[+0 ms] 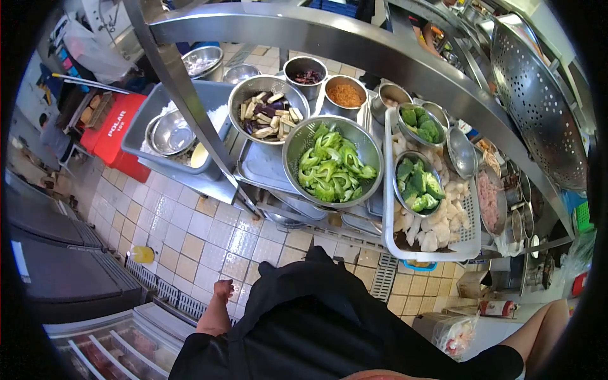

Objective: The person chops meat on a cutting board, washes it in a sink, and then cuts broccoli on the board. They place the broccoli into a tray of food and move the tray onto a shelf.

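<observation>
My left hand (223,289) hangs low over the tiled floor beside my dark clothing. Its fingers are loosely bent and a little apart, with nothing seen in them. My right forearm reaches out toward the lower right edge, and the hand itself is cut off there. Ahead of me, on a steel counter, stands a perforated steel bowl (290,147) of sliced green vegetable (332,163). Behind it is a colander of cut eggplant (269,117). To the right, a white plastic basket (472,244) holds pale pieces (437,231) and two bowls of broccoli (418,183).
A steel frame bar (329,31) crosses above the counter. A grey tub (136,136) and a red cooler box (117,136) stand left. A large colander (538,101) hangs at right. A yellow container (142,254) sits on the floor near drain grates (383,277).
</observation>
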`<state>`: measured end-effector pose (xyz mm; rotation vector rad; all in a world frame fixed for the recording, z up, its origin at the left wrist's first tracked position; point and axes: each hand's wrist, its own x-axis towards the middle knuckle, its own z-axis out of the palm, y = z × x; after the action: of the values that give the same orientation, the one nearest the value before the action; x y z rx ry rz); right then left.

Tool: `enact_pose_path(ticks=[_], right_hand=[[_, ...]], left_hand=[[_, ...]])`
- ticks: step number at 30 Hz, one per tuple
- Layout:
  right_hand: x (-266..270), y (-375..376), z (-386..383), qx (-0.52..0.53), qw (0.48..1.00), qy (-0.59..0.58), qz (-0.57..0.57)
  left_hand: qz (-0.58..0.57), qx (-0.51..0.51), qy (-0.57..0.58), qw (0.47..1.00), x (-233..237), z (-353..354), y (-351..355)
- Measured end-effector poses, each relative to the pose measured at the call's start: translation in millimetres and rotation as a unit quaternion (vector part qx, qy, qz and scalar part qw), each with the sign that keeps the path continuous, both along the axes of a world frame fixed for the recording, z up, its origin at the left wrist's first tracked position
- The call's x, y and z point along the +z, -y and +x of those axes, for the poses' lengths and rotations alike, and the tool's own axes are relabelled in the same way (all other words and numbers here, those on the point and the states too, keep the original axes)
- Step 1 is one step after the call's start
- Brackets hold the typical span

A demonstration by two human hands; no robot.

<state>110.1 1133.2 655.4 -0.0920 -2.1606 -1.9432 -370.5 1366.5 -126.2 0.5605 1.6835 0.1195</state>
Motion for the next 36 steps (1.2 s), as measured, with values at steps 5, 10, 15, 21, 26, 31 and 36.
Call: enact_pose_path(ticks=[5,10,15,21,26,31,36], right_hand=[[-2,-1,6,0.012,1.000,-0.008,0.000],[-4,4,8,-0.003,1.000,-0.011,0.005],[-8,6,9,-0.031,0.999,-0.027,0.001],[-24,9,17,-0.058,0.993,-0.099,0.019],[-57,115,115,-0.060,0.960,-0.205,-0.178],[-121,69,119,-0.285,0.826,-0.391,0.290],[-186,56,132,-0.210,0.655,-0.709,0.156]], left_hand=[[0.005,-0.009,-0.038,0.999,2,-1,9],[0.010,-0.005,-0.054,0.998,3,4,7],[0.009,0.000,-0.029,1.000,0,2,8],[-0.004,0.051,0.045,0.998,-8,-4,20],[0.011,0.078,-0.011,0.997,-9,-10,31],[0.028,0.084,0.001,0.996,-42,-27,55],[0.043,0.082,-0.014,0.996,-57,-40,91]])
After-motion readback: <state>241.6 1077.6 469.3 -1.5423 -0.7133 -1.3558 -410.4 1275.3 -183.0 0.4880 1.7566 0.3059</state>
